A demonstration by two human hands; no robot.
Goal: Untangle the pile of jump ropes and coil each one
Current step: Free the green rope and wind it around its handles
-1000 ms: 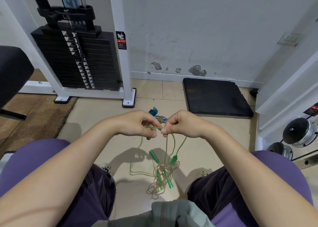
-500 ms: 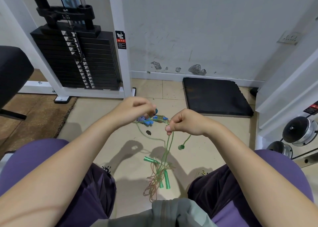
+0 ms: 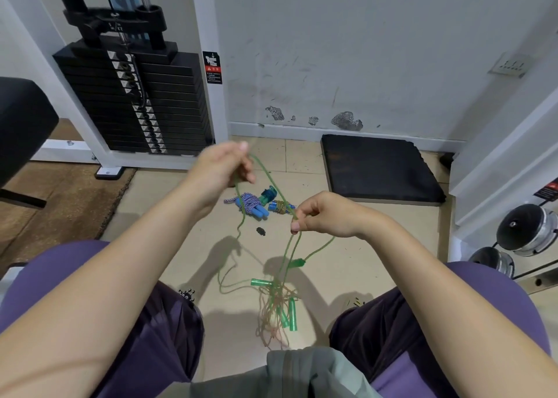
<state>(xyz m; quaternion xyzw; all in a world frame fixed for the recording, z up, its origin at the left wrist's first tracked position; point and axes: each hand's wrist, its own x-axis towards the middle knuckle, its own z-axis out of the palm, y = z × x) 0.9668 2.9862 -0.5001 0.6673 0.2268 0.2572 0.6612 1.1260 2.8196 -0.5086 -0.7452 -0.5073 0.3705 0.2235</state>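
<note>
Left hand (image 3: 222, 171) and right hand (image 3: 320, 213) each pinch the green jump rope (image 3: 265, 171), fingers curled, holding a span taut above the floor tangle (image 3: 276, 304) to draw it free.

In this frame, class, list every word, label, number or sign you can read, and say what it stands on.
"L" over "R": white marks on the black top plate of the weight stack.
Warning sticker on the white machine post: a red band and a pictogram; its print is too small to read.
Red-and-black label on the white frame at the right edge: cut off and unreadable.
Weight plate tags: pale marks, no figures legible.
</note>
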